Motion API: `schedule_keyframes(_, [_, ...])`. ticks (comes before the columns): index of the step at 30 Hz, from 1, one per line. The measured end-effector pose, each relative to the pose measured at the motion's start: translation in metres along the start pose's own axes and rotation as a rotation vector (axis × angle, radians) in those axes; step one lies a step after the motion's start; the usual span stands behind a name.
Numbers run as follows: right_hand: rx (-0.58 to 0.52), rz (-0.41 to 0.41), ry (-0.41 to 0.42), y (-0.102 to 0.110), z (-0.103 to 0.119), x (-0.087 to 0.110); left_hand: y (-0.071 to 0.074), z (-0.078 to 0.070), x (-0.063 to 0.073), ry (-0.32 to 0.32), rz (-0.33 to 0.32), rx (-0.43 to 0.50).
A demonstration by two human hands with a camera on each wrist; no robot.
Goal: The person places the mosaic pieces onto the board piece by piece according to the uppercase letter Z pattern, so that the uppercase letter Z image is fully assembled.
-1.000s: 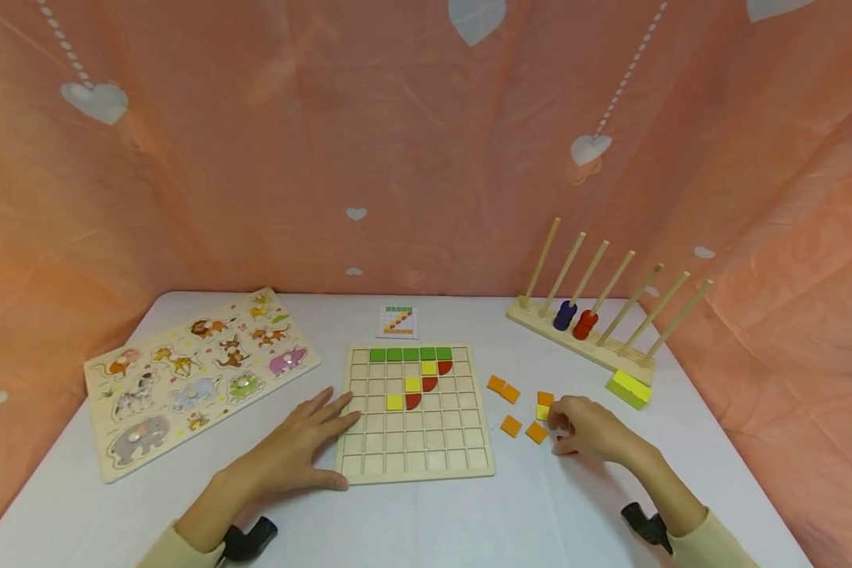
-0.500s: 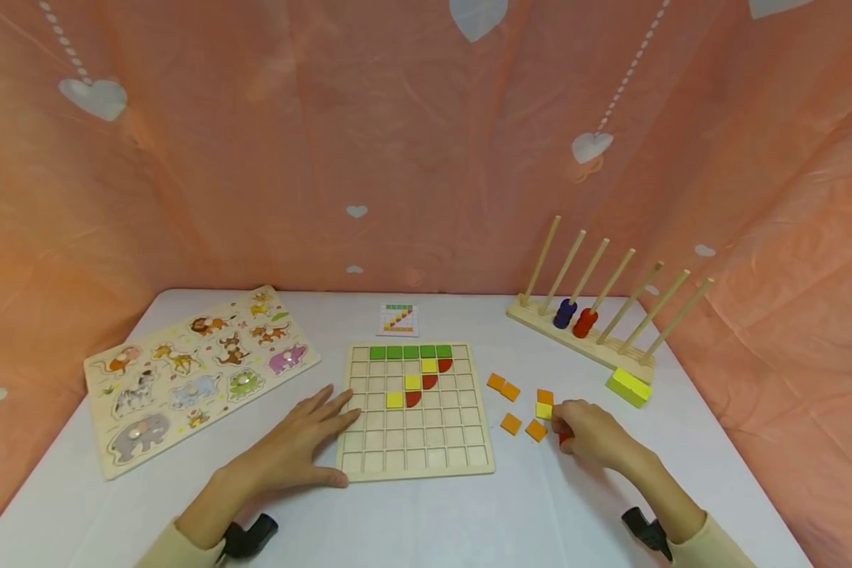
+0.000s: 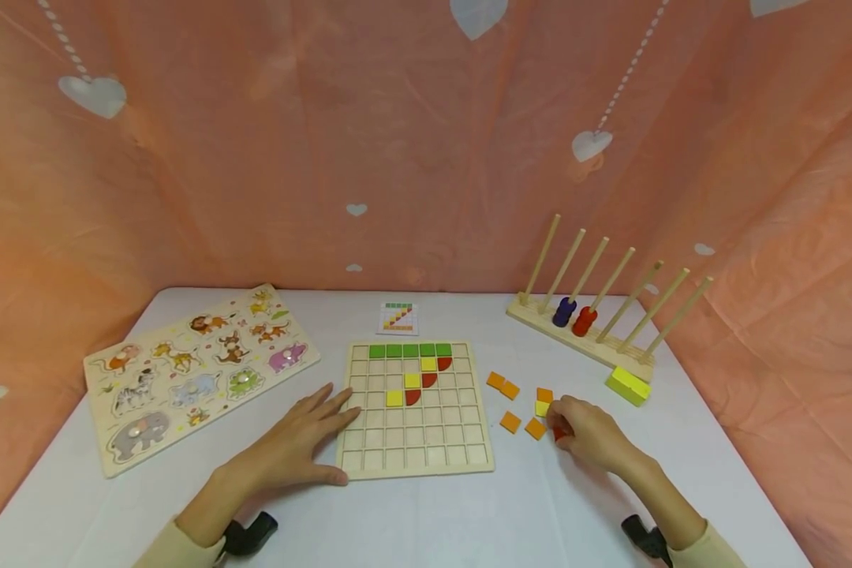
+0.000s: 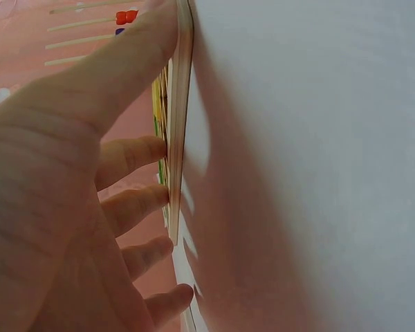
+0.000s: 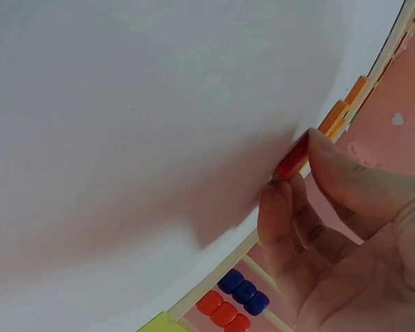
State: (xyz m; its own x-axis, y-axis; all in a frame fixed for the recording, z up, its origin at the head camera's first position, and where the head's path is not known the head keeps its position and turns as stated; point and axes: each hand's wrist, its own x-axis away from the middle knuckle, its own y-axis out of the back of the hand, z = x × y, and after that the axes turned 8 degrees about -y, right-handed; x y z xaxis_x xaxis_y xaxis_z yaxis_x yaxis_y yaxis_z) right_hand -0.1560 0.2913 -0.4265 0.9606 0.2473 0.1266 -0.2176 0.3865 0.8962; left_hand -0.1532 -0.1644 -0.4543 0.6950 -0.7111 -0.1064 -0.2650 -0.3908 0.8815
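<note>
My left hand [image 3: 294, 438] lies at the left edge of the wooden grid board [image 3: 415, 439], fingertips over its rim and thumb at the near corner. On the board sit a row of green square tiles [image 3: 411, 350] and a diagonal of yellow squares [image 3: 412, 381] beside red quarter-circle pieces [image 3: 429, 380]. To the right of the board, my right hand [image 3: 588, 432] pinches a red piece [image 5: 292, 158] between thumb and fingers, close over the table. Near its fingertips are a loose yellow tile [image 3: 542, 409] and several orange square tiles [image 3: 536, 428].
A pattern card [image 3: 398, 319] lies behind the board. An animal peg puzzle [image 3: 206, 371] is at the left. At the back right stands a wooden peg rack [image 3: 575, 338] with blue beads [image 3: 565, 312] and red beads [image 3: 585, 321], a yellow-green block [image 3: 628, 386] in front.
My right hand has picked at the red piece on the table and now pinches it, shifting slightly. The left hand stays at the board's edge.
</note>
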Motion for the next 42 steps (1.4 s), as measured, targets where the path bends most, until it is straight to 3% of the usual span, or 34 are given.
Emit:
schedule_keyframes(16, [-0.009,0.067,0.048,0.002,0.000,-0.003,0.000,0.000,0.000,0.000,0.001,0.000])
schedule_keyframes(28, [-0.148,0.105,0.073,0.011,0.003,-0.005,0.001,0.000,0.000,-0.002,0.002,-0.001])
schedule_keyframes(36, [-0.282,0.069,0.184,0.000,0.047,-0.037,0.002,0.000,0.000,-0.002,0.004,-0.005])
schedule_keyframes(42, [-0.258,0.078,0.246,-0.016,0.101,-0.065,0.002,-0.001,0.000,-0.001,0.002,-0.005])
